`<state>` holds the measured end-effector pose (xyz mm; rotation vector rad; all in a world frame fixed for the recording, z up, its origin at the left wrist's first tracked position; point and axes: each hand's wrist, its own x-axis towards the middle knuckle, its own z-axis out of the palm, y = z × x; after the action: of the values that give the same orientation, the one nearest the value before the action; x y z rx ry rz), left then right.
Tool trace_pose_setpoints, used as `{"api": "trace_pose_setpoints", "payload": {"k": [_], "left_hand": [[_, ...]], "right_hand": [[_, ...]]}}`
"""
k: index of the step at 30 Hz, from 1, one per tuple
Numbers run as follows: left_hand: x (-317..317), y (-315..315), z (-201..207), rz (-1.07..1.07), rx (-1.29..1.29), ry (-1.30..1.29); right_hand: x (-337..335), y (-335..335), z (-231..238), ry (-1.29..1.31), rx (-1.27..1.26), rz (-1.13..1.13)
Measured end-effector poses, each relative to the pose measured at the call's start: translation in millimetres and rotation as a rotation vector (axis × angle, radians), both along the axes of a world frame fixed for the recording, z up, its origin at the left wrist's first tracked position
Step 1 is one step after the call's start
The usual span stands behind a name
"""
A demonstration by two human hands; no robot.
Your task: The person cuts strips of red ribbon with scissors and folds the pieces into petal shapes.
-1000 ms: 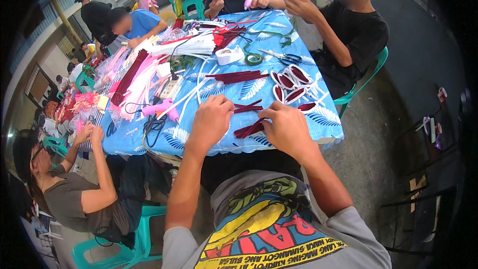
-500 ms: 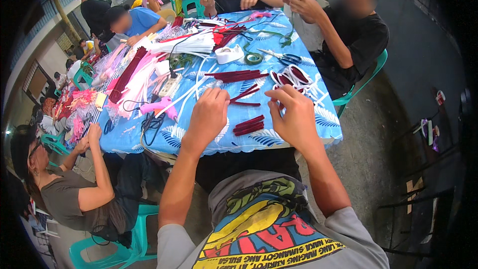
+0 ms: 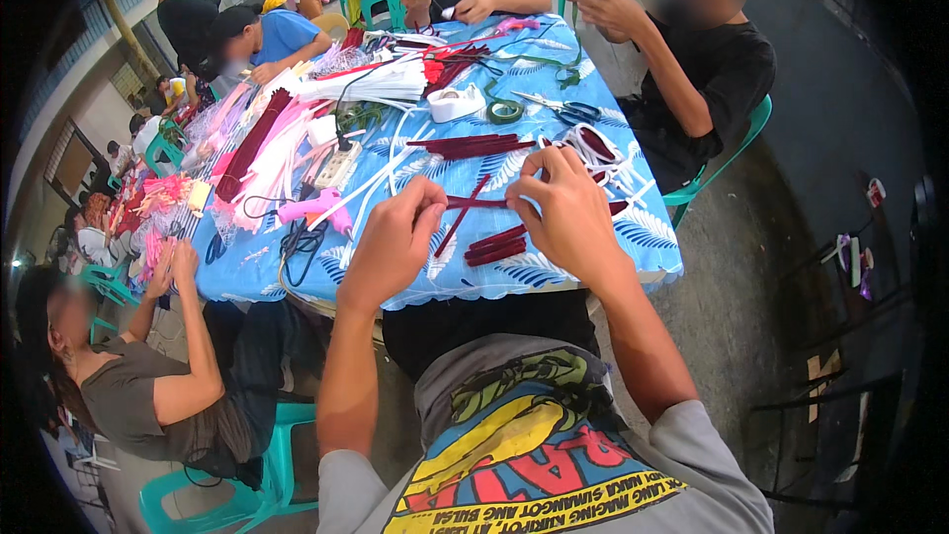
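Observation:
A dark red pipe cleaner point(image 3: 478, 203) is stretched level between my two hands, just above the table edge. My left hand point(image 3: 397, 242) pinches its left end between thumb and fingers. My right hand point(image 3: 565, 206) is closed around the other end, and its fingers hide that grip. A second dark red pipe cleaner point(image 3: 458, 224) lies at a slant across the first. Below, a short bundle of dark red pipe cleaners point(image 3: 495, 247) rests on the cloth. Beyond my hands lies a longer dark red bundle point(image 3: 473, 146). White-edged dark red loops point(image 3: 596, 145) sit past my right hand.
Scissors point(image 3: 561, 109), green tape point(image 3: 504, 112) and a white tape dispenser point(image 3: 456, 105) lie farther back. A pink glue gun point(image 3: 318, 210) and a power strip point(image 3: 338, 168) are on the left, near heaped pipe cleaners point(image 3: 371, 85). Other people sit around the blue patterned tablecloth point(image 3: 603, 237).
Both hands have closed on a dark red pipe cleaner that lay on the table, now stretched between them. The second one has shifted to a steeper slant.

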<state>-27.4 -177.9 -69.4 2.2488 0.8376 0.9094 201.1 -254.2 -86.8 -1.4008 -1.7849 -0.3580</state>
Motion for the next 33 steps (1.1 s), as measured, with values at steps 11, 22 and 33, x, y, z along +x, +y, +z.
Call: {"api": "trace_pose_setpoints", "payload": {"k": [11,22,33], "left_hand": [[-28,-79,-28,-0.11,-0.362,-0.647],[-21,-84,-45,-0.379,-0.453,-0.719],[-5,-87,-53,-0.367,-0.596,-1.004]], "right_hand": [[-34,-61,-19,0.214,-0.103,0.28],[-61,-82,-12,0.724,-0.312,0.37],[-72,-88,-22,1.385,-0.628,0.608]]}}
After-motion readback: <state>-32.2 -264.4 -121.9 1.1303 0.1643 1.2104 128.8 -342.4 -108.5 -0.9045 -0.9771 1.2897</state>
